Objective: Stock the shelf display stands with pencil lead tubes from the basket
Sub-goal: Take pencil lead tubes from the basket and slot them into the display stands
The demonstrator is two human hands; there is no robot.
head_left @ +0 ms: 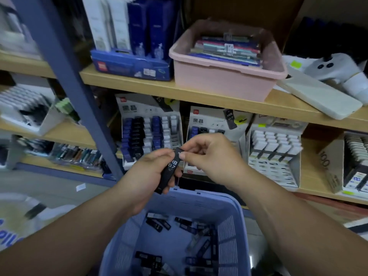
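My left hand [146,174] grips a stack of black pencil lead tubes [169,172] marked HB 0.7, held above the basket. The thumb and forefinger of my right hand [207,156] pinch the top end of one of those tubes. Below, the blue plastic basket [235,216] holds several loose black and blue tubes [159,223]. Behind my hands, on the lower shelf, stand three cardboard display stands: the left one [151,132] is nearly full, the middle one [215,120] is mostly hidden by my hands, and the right one [274,150] has white tubes.
A pink tub [225,76] of notebooks and a blue box [131,64] sit on the upper wooden shelf. A blue-grey metal upright [65,76] runs down at the left. More stationery displays fill the shelves at far left and far right [356,162].
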